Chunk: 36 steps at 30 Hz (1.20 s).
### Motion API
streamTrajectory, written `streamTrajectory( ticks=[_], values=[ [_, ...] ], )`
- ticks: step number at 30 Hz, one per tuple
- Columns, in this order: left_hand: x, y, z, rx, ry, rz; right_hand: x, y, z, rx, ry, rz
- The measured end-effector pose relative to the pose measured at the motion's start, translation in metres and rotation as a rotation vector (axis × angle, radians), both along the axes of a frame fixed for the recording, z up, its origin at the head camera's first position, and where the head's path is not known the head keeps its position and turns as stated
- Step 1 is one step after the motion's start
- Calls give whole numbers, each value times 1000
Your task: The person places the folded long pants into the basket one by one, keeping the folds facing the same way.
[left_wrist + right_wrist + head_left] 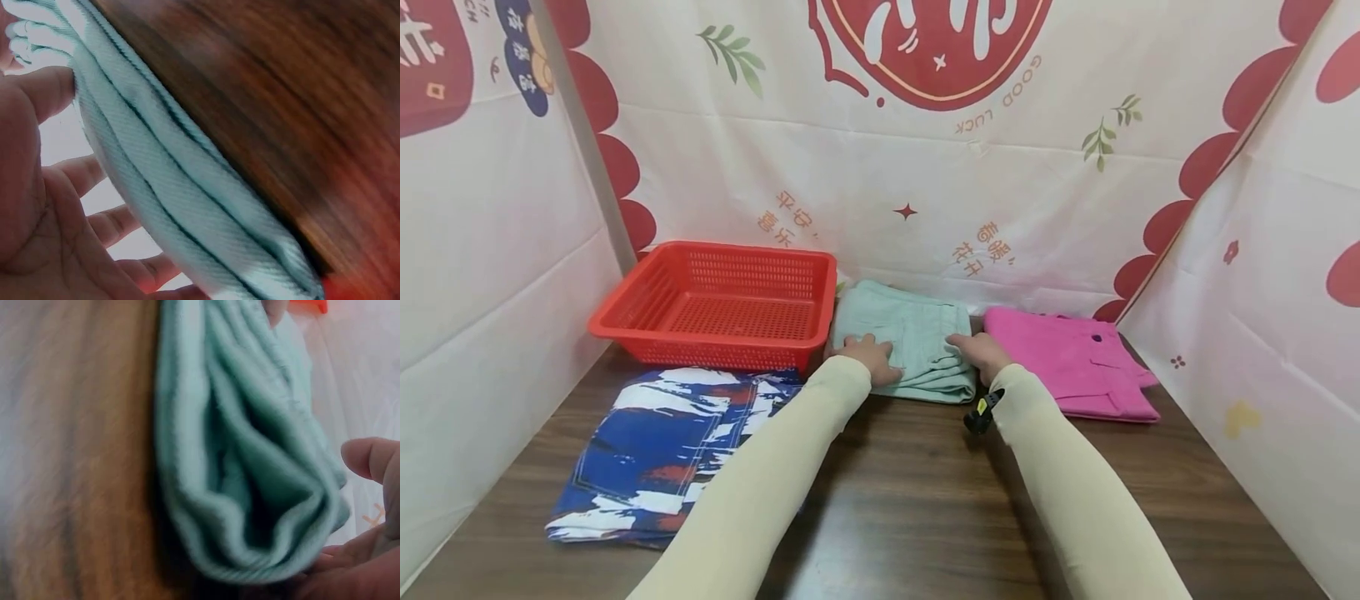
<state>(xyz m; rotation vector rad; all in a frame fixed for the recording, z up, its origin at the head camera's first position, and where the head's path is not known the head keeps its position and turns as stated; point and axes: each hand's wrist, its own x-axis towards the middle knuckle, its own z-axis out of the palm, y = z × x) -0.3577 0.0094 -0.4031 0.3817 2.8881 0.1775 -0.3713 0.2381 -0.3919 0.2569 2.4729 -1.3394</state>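
A folded mint-green garment, apparently trousers, lies at the back middle of the table. My left hand rests on its front left part, fingers spread. In the left wrist view the thumb and fingertips touch the upper face of the stacked folds. At the garment's right edge is my right hand, thumb over the top. The right wrist view shows that thumb raised apart from the cloth, with the other fingers low beside the rounded fold, partly hidden by it.
A red plastic basket stands behind left, close to the green garment. Folded blue, white and red patterned cloth lies in front of it. Folded pink trousers lie to the right. Printed fabric walls enclose the wooden table.
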Motion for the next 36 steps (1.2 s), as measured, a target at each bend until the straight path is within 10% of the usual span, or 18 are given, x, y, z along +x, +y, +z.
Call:
streamTrajectory(
  ticks=[25,36],
  values=[
    [26,-7,26,-13,-20,-61,-8,3,2,136,-39,118],
    [19,-9,28,-34,-58,-114,-4,5,5,149,-64,148]
  ],
)
